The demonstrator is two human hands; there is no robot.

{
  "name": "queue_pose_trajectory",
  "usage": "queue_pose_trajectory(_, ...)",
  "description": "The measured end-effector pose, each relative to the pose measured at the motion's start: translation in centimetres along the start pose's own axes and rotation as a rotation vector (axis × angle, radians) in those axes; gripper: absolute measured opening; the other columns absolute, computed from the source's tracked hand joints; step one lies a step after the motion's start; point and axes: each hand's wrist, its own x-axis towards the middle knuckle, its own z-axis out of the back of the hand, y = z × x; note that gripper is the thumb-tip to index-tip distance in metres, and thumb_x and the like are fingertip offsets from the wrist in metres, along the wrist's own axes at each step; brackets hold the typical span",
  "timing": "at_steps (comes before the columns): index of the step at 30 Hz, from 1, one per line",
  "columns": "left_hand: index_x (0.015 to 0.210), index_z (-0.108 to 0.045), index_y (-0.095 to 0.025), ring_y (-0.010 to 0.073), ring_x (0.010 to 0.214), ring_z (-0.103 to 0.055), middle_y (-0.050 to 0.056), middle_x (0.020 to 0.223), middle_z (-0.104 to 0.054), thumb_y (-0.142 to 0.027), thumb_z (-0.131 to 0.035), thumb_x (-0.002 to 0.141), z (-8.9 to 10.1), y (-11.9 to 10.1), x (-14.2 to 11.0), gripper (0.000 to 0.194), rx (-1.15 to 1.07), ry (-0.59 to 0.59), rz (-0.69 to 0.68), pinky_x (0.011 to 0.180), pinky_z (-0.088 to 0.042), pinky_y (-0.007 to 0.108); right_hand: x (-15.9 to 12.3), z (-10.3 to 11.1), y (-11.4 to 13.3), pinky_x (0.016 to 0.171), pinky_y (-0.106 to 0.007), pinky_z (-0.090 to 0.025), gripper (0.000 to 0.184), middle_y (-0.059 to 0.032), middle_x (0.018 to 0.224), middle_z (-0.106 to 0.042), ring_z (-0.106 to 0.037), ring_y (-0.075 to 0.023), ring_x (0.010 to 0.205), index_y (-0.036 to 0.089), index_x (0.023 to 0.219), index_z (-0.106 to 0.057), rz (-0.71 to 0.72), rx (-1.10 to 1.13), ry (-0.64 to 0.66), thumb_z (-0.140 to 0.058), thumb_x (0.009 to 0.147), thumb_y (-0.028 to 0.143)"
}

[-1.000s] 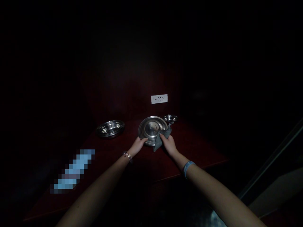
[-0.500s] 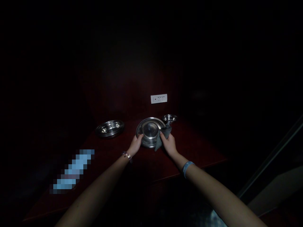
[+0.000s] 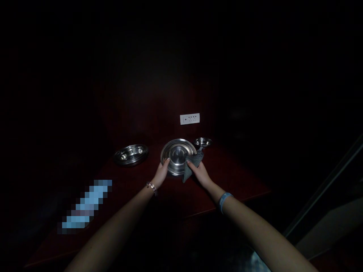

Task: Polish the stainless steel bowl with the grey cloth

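metal plate (image 3: pixel 178 155) gripped in both hands, grey cloth at its right rim

head view, dim light. the plate was round and shiny, with its hollow side facing the wearer. it sat near the middle of the view, over the dark red worktop (image 3: pixel 229 170); whether its underside touched the surface could not be told.

left hand (image 3: pixel 161 173): thumb laid over the near left rim, pinching the plate's edge; the other fingers were hidden behind it. a beaded bracelet (image 3: pixel 152 187) circled this wrist.

right hand (image 3: pixel 202 174): thumb pressed on the grey cloth (image 3: pixel 189 170), which lay over the near right rim. cloth was pinched in this hand; the spread of the remaining fingers could not be told. one corner of cloth hung below the plate, and another part reached up toward the small metal bowl (image 3: pixel 203 142). a blue wristband (image 3: pixel 224 201) was worn here.

surroundings: a stack of metal dishes (image 3: pixel 131 155) stood on the worktop, left of the plate and apart from it. the small bowl stood just beyond the plate's right side. a white socket panel (image 3: pixel 190 119) was fixed to the dark back wall (image 3: pixel 150 109). a blue, pixelated patch (image 3: pixel 86 206) lay at lower left, contents unreadable.
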Motion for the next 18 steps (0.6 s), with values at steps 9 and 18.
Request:
queue_pose_trajectory(9, 0.122, -0.058, -0.015, 0.0203, 0.107, -0.067, 0.011, 0.121, -0.069, -0.031, -0.057, 0.088, 0.40, -0.29, 0.15, 0.038, -0.034, -0.106, 0.120, 0.093, -0.052, 0.033, 0.07, 0.19, 0.05, 0.087, -0.037, -0.054, 0.046, -0.0121, 0.102, -0.074, -0.069, -0.0245, 0.095, 0.013, 0.095, -0.068, -0.056, 0.008, -0.026, -0.071, 0.070, 0.052)
queue_pose_trajectory(18, 0.124, -0.058, -0.015, 0.0235, 0.116, -0.063, 0.012, 0.127, -0.066, -0.028, -0.057, 0.087, 0.15, -0.70, -0.10, 0.039, 0.025, -0.113, 0.087, 0.103, -0.046, 0.039, -0.15, 0.19, 0.74, 0.096, -0.037, -0.050, 0.048, -0.0106, 0.114, -0.071, -0.066, -0.0251, 0.107, 0.015, 0.103, -0.068, -0.054, 0.059, -0.078, -0.070, 0.071, 0.051)
